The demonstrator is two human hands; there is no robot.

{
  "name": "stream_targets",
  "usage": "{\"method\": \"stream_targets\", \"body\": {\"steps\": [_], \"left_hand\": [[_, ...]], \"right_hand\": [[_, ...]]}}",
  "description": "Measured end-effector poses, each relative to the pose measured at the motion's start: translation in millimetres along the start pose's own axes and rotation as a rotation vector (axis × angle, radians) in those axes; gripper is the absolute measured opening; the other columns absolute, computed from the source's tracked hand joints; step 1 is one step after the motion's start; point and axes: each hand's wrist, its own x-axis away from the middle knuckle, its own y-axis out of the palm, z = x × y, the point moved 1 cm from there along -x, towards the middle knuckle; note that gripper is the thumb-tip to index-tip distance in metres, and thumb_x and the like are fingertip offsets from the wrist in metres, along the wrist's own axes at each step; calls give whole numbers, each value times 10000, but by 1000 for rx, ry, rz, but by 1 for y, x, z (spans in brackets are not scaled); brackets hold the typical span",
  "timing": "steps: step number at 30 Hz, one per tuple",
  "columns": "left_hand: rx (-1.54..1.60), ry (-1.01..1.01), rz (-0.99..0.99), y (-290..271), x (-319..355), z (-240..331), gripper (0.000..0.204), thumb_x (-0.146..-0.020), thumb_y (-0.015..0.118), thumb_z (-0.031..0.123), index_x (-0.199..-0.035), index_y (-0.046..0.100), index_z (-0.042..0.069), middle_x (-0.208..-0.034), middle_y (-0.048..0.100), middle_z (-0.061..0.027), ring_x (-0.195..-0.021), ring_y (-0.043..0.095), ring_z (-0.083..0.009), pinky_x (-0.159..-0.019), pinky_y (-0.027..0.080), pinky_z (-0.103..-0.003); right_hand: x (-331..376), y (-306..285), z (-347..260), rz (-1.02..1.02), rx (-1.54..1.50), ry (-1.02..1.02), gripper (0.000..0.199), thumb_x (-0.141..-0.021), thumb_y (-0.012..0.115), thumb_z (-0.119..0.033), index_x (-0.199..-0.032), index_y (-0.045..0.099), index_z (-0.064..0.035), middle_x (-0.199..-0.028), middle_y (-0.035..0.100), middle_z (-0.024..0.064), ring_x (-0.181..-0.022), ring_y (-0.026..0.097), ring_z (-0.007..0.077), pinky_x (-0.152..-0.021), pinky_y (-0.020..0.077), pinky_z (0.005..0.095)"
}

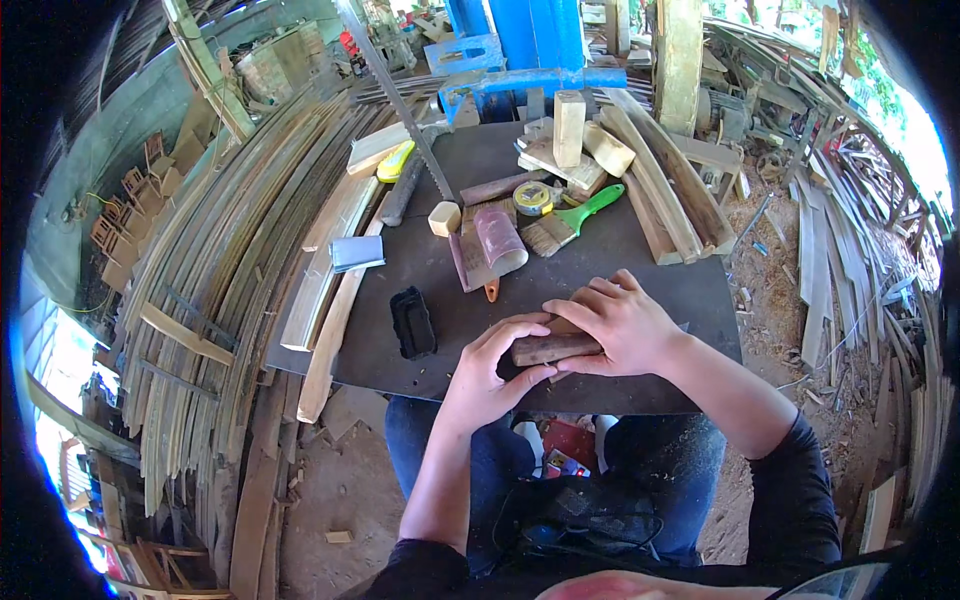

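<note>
The wood block (548,348) lies on the near part of the dark board (660,285), just in front of the person, its long axis running left to right with the right end tipped slightly away. The left hand (488,375) grips its left end, fingers curled over the top and thumb at the near side. The right hand (622,322) lies flat over its right part, fingers pressed together and pointing left. Beyond the block are a black case (413,322), a sandpaper roll (497,240), a green-handled brush (572,222), a tape measure (532,198) and stacked offcuts (570,140). Curved slats (230,260) lie left of the board.
</note>
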Motion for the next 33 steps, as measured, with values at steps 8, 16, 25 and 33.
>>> {"method": "stream_targets", "body": {"steps": [8, 16, 25, 33], "left_hand": [[-18, 38, -11, 3, 2, 3, 445, -844, 873, 35, -1268, 740, 60, -1333, 730, -146, -1209, 728, -335, -1026, 583, -421], [-53, 45, 3, 5, 1, 5, 395, -842, 873, 33, -1218, 756, 67, -1276, 724, -145, -1161, 730, -331, -968, 596, -411], [-71, 14, 19, 7, 3, 10, 320, -853, 871, 30, -1128, 706, 38, -1236, 705, -148, -1116, 725, -329, -918, 601, -403], [-113, 17, 40, 11, 4, 11, 320, -876, 845, 30, -1152, 684, 41, -1245, 722, -148, -1138, 732, -346, -945, 601, -411]], "right_hand": [[4, 6, 4, -4, -10, -24, 600, -867, 786, -657, -1196, 727, -157, -1080, 673, 35, -1071, 681, 252, -939, 503, 494], [1, 0, 6, -14, -11, -52, 612, -880, 766, -690, -1159, 743, -146, -1073, 690, 43, -1050, 689, 258, -941, 520, 481], [2, -13, 12, -68, -121, -58, 611, -883, 798, -636, -1185, 725, -110, -1154, 747, 86, -1099, 727, 300, -1001, 553, 466], [10, -22, 31, -140, -324, 54, 692, -828, 838, -658, -1187, 706, -81, -1211, 741, 129, -1135, 718, 363, -1036, 554, 502]]}}
